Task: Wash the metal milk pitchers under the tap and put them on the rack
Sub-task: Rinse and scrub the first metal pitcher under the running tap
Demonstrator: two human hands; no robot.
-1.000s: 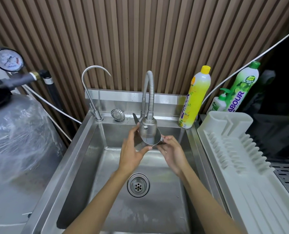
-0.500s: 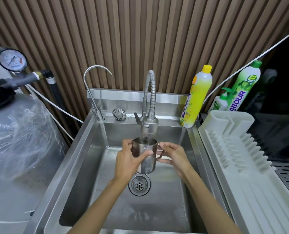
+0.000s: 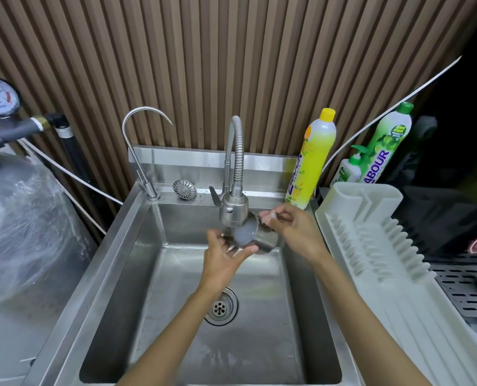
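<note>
A small metal milk pitcher is tipped on its side under the tap's spray head, its mouth turned left toward me. My right hand grips it by the handle side, fingers curled round it. My left hand lies under the pitcher's mouth with fingers spread, the fingertips touching the rim. The white dish rack stands to the right of the sink and holds nothing that I can see.
A thin gooseneck tap rises at the sink's back left, with a strainer plug beside it. Yellow and green detergent bottles stand at the back right. The drain is below my arms. A plastic-wrapped tank fills the left.
The pitcher stood upright under the spray half a second ago; now it is tipped sideways and raised. My left hand has let go of its side and opened beneath the mouth.
</note>
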